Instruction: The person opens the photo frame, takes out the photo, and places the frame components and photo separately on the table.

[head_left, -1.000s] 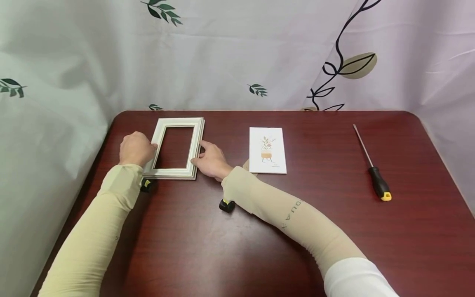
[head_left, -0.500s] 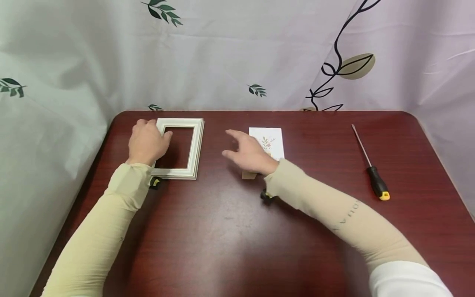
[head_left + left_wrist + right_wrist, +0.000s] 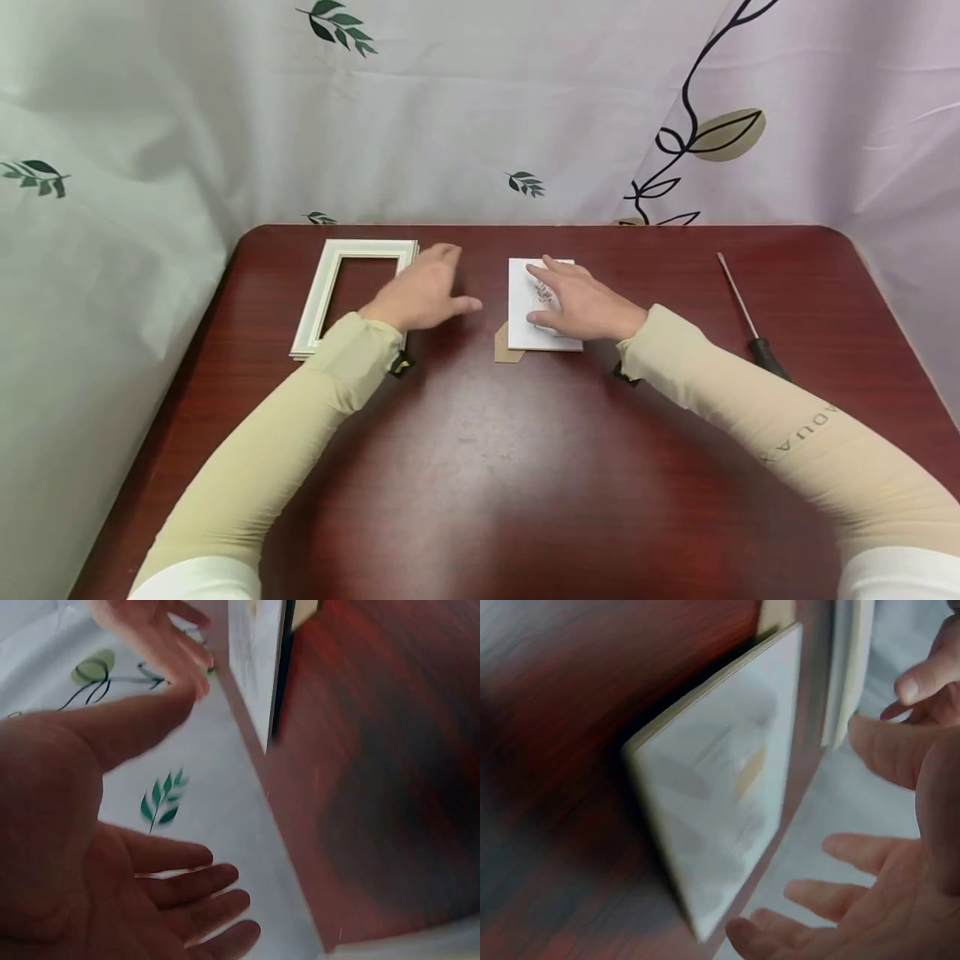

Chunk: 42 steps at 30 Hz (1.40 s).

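Observation:
A white picture panel (image 3: 525, 329) with a printed plant lies flat on the table, over a brown tab (image 3: 507, 350) at its lower left. My right hand (image 3: 588, 304) hovers over it, fingers spread; the right wrist view shows a gap between the fingers and the panel (image 3: 720, 780). Between the white picture frame (image 3: 372, 247) and the panel, my left hand (image 3: 420, 292) is in the air with its fingers extended, holding nothing. It hides the right part of the picture frame. In the left wrist view the panel's edge (image 3: 259, 690) stands beyond my thumb.
A screwdriver (image 3: 763, 354) with a black handle lies at the right, its handle end hidden behind my right forearm. A patterned curtain (image 3: 450, 125) hangs behind the far edge of the dark red table (image 3: 480, 500).
My right hand let go of the picture frame and moved right to above the panel. My left hand left the frame's left side and swung right across it. Frame and panel stayed put.

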Tool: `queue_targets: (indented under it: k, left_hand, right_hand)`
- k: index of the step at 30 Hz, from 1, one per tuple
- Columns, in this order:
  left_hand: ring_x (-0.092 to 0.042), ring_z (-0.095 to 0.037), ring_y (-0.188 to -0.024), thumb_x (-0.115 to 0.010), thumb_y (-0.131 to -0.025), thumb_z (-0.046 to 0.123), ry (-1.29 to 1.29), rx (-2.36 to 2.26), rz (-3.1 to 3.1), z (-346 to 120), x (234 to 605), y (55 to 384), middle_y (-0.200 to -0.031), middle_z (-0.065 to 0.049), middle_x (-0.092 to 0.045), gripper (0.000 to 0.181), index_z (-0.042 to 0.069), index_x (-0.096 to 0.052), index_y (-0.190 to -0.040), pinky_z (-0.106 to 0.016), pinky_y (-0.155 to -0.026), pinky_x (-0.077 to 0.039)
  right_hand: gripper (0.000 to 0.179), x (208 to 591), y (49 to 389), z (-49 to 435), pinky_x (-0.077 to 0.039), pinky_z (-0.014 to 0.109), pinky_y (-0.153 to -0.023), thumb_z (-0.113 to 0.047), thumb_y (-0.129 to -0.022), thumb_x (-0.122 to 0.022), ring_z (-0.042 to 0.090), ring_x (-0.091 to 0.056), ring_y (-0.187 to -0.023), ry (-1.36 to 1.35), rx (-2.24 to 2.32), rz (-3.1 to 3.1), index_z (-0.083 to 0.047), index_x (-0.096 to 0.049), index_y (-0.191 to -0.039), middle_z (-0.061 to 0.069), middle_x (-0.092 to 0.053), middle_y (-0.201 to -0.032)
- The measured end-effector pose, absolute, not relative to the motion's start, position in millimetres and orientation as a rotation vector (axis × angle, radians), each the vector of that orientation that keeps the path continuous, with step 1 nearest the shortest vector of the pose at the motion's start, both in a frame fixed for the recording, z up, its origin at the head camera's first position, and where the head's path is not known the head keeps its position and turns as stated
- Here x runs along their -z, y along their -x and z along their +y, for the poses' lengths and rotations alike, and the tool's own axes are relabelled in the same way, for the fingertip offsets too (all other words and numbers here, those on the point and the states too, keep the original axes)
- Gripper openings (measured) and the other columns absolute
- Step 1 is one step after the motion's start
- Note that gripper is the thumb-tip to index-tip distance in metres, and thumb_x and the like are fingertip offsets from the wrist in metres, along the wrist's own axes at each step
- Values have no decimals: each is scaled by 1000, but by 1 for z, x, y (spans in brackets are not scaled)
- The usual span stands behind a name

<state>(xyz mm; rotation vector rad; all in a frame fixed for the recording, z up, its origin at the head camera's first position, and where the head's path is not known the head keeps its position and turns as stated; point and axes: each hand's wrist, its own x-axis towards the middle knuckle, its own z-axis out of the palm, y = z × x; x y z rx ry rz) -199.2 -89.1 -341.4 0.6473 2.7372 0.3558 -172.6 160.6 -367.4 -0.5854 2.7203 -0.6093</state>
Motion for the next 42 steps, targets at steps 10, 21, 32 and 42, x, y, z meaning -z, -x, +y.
queue_targets:
  k: [10,21,32,42]
  left_hand:
    - [-6,-33,-154,-79,-80,57,-943,-301,2550,-40,371,201,-166,-24,-6,122,-4,-8,-159,-41,-124,-9]
    - [9,-32,-154,-82,-72,62,-1062,-307,2488,-15,396,203,-166,-22,7,134,8,0,-162,-46,-124,-2]
    - [12,-36,-153,-87,-66,61,-1041,-340,2507,-18,401,208,-164,-27,13,140,4,-1,-161,-37,-123,5]
    - [9,-29,-154,-88,-65,61,-983,-375,2520,-22,403,208,-165,-23,14,144,-3,1,-159,-34,-123,0]
  right_hand:
    - [80,382,176,177,-19,63,-117,-37,-97,-66,54,-12,-147,690,449,2642,-5,-27,-159,31,-9,-163]
    - [82,394,175,186,-12,61,-120,-37,-97,-67,54,-3,-148,803,449,2618,5,-27,-156,31,-5,-163]
    - [83,400,172,201,-10,60,-120,-35,-96,-68,51,-2,-149,878,486,2619,0,-24,-158,31,-6,-163]
    - [85,400,172,211,-11,62,-119,-37,-96,-69,48,-1,-150,813,499,2620,-2,-23,-159,29,-5,-164]
